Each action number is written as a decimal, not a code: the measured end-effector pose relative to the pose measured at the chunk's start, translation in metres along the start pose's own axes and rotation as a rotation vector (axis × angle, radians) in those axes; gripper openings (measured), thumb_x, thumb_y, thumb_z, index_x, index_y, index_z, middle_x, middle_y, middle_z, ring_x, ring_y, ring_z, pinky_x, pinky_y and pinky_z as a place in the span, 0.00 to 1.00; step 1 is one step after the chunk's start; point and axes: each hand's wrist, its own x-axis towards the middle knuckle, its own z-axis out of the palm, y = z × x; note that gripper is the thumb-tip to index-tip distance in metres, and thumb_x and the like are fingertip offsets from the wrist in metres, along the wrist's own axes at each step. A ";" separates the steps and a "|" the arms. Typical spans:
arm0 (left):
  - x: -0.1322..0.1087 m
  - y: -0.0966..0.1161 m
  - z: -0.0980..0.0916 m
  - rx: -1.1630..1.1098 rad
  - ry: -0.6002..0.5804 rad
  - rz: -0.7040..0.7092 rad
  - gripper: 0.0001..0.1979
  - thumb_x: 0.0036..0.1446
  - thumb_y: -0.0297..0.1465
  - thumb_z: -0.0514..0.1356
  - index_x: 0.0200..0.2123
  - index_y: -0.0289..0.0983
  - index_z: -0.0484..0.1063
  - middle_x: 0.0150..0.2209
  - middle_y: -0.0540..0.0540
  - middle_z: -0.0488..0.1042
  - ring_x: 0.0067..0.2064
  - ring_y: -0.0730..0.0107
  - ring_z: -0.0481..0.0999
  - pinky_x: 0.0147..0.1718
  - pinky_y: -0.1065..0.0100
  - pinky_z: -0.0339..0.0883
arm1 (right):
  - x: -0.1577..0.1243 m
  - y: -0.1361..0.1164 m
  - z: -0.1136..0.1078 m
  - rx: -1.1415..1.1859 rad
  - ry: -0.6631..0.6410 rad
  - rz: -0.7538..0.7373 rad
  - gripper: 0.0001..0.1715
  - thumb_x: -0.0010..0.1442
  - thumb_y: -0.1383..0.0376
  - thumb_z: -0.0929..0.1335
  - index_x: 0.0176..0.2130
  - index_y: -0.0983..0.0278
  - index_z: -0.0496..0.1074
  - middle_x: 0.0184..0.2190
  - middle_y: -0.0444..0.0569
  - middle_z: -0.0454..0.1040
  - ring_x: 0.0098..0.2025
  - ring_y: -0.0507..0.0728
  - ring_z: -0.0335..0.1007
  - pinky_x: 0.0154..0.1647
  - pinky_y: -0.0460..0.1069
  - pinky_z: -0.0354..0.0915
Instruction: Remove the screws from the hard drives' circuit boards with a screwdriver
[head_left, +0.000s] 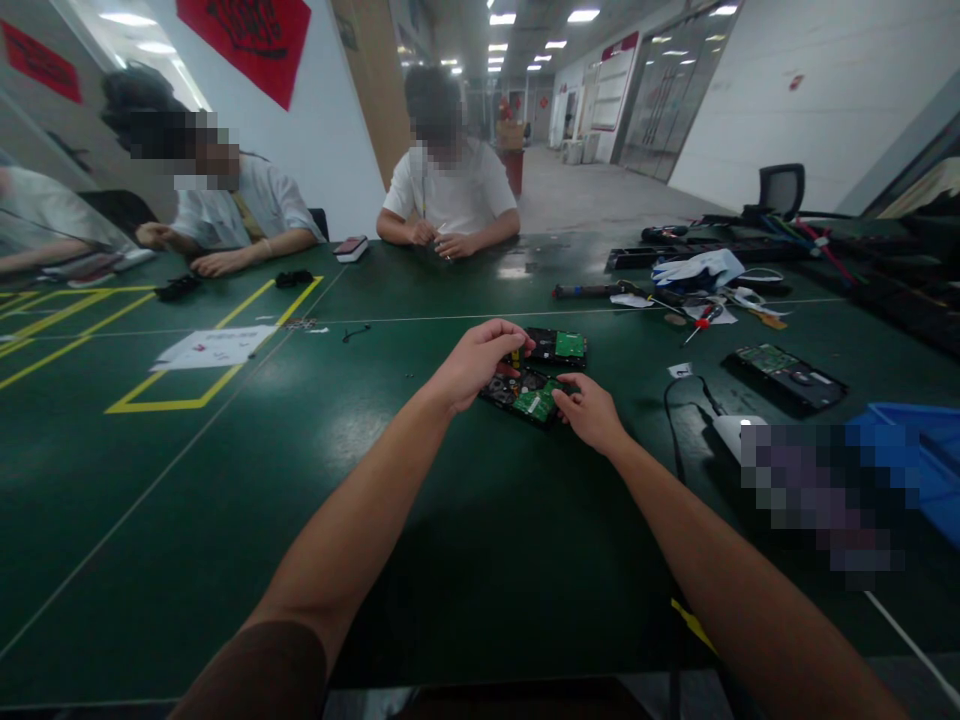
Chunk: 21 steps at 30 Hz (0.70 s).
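Note:
A hard drive [535, 404] lies on the green table with its green circuit board facing up. Over its far left part, my left hand [480, 365] is closed, fingertips pinching a small yellow-and-black screwdriver [516, 357] that is mostly hidden by the fingers. At the drive's right end, my right hand [591, 412] grips the edge between thumb and fingers. Just behind lies a second hard drive [559, 345], also board side up, close to my left fingertips. Whether the screwdriver's tip touches a screw cannot be seen.
Another hard drive [787, 378] lies to the right, near a cabled white device [739, 435] and a blue bin [915, 450]. Tools, a red screwdriver [703, 320] and gloves [697, 268] clutter the back right. Papers [214, 347] lie left. Several people sit across the table [360, 560].

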 end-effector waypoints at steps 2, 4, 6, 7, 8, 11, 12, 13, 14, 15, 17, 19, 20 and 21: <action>0.001 -0.001 -0.002 0.045 0.017 0.002 0.06 0.60 0.32 0.61 0.36 0.36 0.76 0.41 0.43 0.77 0.41 0.66 0.74 0.32 0.69 0.68 | 0.000 0.001 0.001 0.005 0.003 -0.008 0.24 0.65 0.58 0.69 0.57 0.65 0.70 0.29 0.47 0.76 0.25 0.52 0.74 0.26 0.46 0.68; 0.002 -0.002 -0.003 0.074 0.027 -0.002 0.07 0.60 0.33 0.61 0.36 0.36 0.77 0.41 0.43 0.76 0.40 0.67 0.73 0.32 0.70 0.68 | 0.001 0.002 0.001 0.001 0.006 -0.009 0.23 0.64 0.59 0.69 0.57 0.65 0.70 0.29 0.46 0.76 0.25 0.52 0.74 0.26 0.46 0.68; 0.003 -0.002 -0.004 0.089 0.024 0.001 0.07 0.60 0.33 0.61 0.36 0.37 0.78 0.41 0.44 0.76 0.40 0.68 0.72 0.32 0.71 0.68 | 0.001 0.003 0.002 -0.004 0.012 -0.004 0.23 0.64 0.59 0.69 0.56 0.65 0.70 0.28 0.46 0.76 0.25 0.52 0.74 0.26 0.45 0.68; 0.002 -0.002 -0.004 0.093 0.018 0.003 0.08 0.60 0.33 0.61 0.36 0.37 0.78 0.42 0.44 0.76 0.41 0.68 0.72 0.31 0.71 0.68 | 0.002 0.003 0.002 -0.006 0.012 -0.003 0.23 0.64 0.60 0.69 0.56 0.65 0.70 0.28 0.45 0.76 0.25 0.52 0.74 0.25 0.45 0.67; 0.002 -0.001 -0.003 0.094 0.011 0.005 0.08 0.60 0.33 0.60 0.37 0.36 0.79 0.42 0.44 0.76 0.41 0.68 0.72 0.31 0.71 0.67 | 0.002 0.004 0.002 -0.005 0.013 -0.004 0.23 0.64 0.60 0.69 0.56 0.65 0.70 0.28 0.45 0.76 0.25 0.52 0.74 0.25 0.45 0.67; 0.000 0.001 -0.002 0.082 -0.010 0.007 0.08 0.60 0.32 0.60 0.38 0.36 0.79 0.43 0.43 0.76 0.42 0.67 0.72 0.31 0.71 0.68 | 0.003 0.004 0.002 0.005 0.012 -0.010 0.23 0.64 0.60 0.69 0.56 0.65 0.70 0.27 0.45 0.76 0.25 0.52 0.74 0.26 0.45 0.67; 0.000 0.001 -0.002 0.072 -0.011 0.005 0.08 0.60 0.32 0.60 0.38 0.36 0.79 0.42 0.44 0.76 0.42 0.67 0.73 0.31 0.71 0.68 | 0.003 0.004 0.002 0.007 0.012 -0.009 0.23 0.64 0.60 0.69 0.56 0.65 0.70 0.27 0.45 0.76 0.25 0.52 0.74 0.26 0.45 0.68; 0.000 0.002 -0.001 0.058 -0.008 0.004 0.08 0.60 0.31 0.60 0.38 0.36 0.78 0.41 0.44 0.76 0.41 0.67 0.73 0.30 0.71 0.68 | 0.002 0.004 0.002 0.007 0.012 -0.006 0.22 0.64 0.60 0.69 0.56 0.65 0.70 0.27 0.45 0.76 0.25 0.52 0.74 0.26 0.45 0.68; 0.000 0.002 -0.001 0.043 -0.002 0.004 0.07 0.59 0.31 0.60 0.39 0.37 0.78 0.40 0.44 0.76 0.41 0.67 0.73 0.30 0.71 0.68 | 0.002 0.003 0.002 0.005 0.013 -0.003 0.22 0.64 0.60 0.69 0.56 0.65 0.70 0.27 0.45 0.76 0.25 0.52 0.74 0.26 0.45 0.68; 0.000 0.001 -0.001 0.028 0.003 0.003 0.07 0.59 0.30 0.60 0.39 0.37 0.77 0.38 0.44 0.76 0.40 0.67 0.74 0.29 0.71 0.68 | 0.002 0.002 0.002 0.004 0.014 0.000 0.22 0.64 0.60 0.69 0.56 0.65 0.70 0.27 0.45 0.76 0.25 0.52 0.74 0.25 0.45 0.68; 0.001 0.001 -0.001 -0.003 0.004 0.004 0.06 0.59 0.30 0.60 0.39 0.37 0.76 0.37 0.44 0.76 0.40 0.67 0.74 0.28 0.72 0.67 | 0.001 0.001 0.001 0.005 0.012 -0.001 0.22 0.64 0.60 0.69 0.56 0.65 0.70 0.27 0.46 0.76 0.25 0.52 0.74 0.25 0.45 0.68; 0.001 0.000 -0.001 -0.032 -0.006 0.012 0.06 0.60 0.29 0.59 0.38 0.37 0.75 0.37 0.44 0.76 0.40 0.67 0.75 0.28 0.72 0.67 | 0.000 0.000 0.001 0.009 0.008 -0.005 0.23 0.64 0.60 0.69 0.56 0.65 0.70 0.27 0.46 0.76 0.25 0.52 0.74 0.25 0.45 0.67; 0.002 -0.001 -0.001 -0.047 -0.014 0.016 0.06 0.61 0.29 0.58 0.38 0.36 0.75 0.37 0.43 0.76 0.40 0.66 0.75 0.29 0.71 0.68 | 0.000 0.001 0.001 0.010 0.006 -0.006 0.23 0.64 0.60 0.69 0.57 0.65 0.70 0.27 0.46 0.76 0.25 0.52 0.74 0.25 0.45 0.67; 0.002 -0.001 -0.001 -0.062 -0.018 0.021 0.06 0.61 0.29 0.58 0.37 0.36 0.75 0.37 0.43 0.76 0.41 0.66 0.75 0.31 0.71 0.69 | 0.001 0.001 0.001 0.011 0.003 -0.008 0.23 0.64 0.60 0.69 0.57 0.65 0.70 0.28 0.46 0.76 0.25 0.52 0.74 0.25 0.45 0.67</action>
